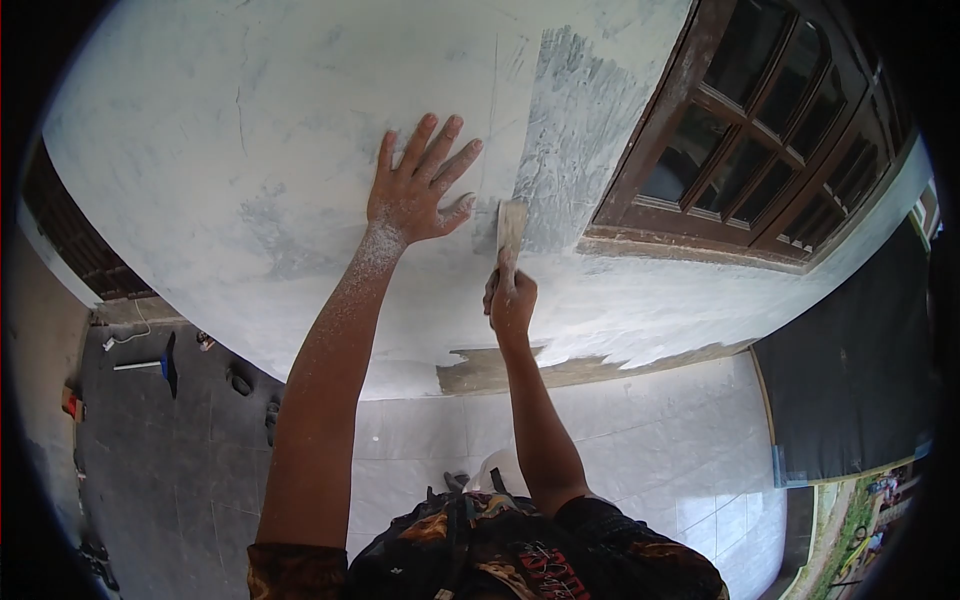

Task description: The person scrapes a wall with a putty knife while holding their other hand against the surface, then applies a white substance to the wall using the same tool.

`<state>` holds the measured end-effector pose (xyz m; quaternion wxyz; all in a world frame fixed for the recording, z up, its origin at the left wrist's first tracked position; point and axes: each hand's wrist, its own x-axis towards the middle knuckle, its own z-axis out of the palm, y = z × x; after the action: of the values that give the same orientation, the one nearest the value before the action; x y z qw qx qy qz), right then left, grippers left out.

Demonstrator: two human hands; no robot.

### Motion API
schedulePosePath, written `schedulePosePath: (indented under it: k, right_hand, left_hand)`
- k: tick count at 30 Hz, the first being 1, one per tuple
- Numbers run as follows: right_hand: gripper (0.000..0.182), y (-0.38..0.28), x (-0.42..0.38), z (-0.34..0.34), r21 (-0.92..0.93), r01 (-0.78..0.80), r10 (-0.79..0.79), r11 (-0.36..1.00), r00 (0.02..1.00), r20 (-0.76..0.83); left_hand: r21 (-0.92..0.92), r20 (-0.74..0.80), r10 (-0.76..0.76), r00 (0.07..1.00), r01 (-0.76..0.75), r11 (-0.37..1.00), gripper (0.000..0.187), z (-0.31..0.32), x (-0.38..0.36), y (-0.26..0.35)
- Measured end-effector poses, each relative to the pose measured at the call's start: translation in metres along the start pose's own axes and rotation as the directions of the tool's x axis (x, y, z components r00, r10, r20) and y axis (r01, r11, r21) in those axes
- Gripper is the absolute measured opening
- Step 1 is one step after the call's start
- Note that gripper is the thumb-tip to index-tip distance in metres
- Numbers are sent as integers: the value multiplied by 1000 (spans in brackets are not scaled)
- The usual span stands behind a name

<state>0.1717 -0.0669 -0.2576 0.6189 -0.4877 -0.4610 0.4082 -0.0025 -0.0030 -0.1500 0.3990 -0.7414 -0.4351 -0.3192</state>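
My left hand (pixel 415 190) lies flat against the white wall (pixel 330 90), its fingers spread; white dust coats the wrist and forearm. Lower and to the right, my right hand (pixel 512 298) grips a putty knife (pixel 512 225) by its handle. The blade points up the wall and appears to touch it, near the lower left of a rough grey scraped strip (pixel 575 130). Smeared grey and white patches surround both hands. Part of the handle is hidden in my fist.
A brown wooden window (pixel 740 140) is set in the wall at right. Below, bare plaster (pixel 480 370) shows along the wall's foot above pale floor tiles (pixel 640 430). A blue-headed broom (pixel 168 365) and shoes (pixel 238 380) lie at left. A dark sheet (pixel 850 360) hangs at right.
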Motion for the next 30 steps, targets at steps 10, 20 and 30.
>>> schedulePosePath:
  k: [10, 20, 30]
  right_hand:
    - [57, -2, 5, -3, -46, 12, -13, 999, 999, -39]
    - [56, 8, 6, -9, -77, 40, -40, 996, 999, 0]
    - [63, -6, 18, -11, -55, 40, -39, 998, 999, 3]
  left_hand:
    - [18, 14, -5, 1000, 5, 1000, 76, 1, -1, 1]
    - [17, -29, 4, 1000, -4, 1000, 76, 2, -2, 1]
    - [61, -9, -8, 1000, 9, 998, 78, 2, -1, 0]
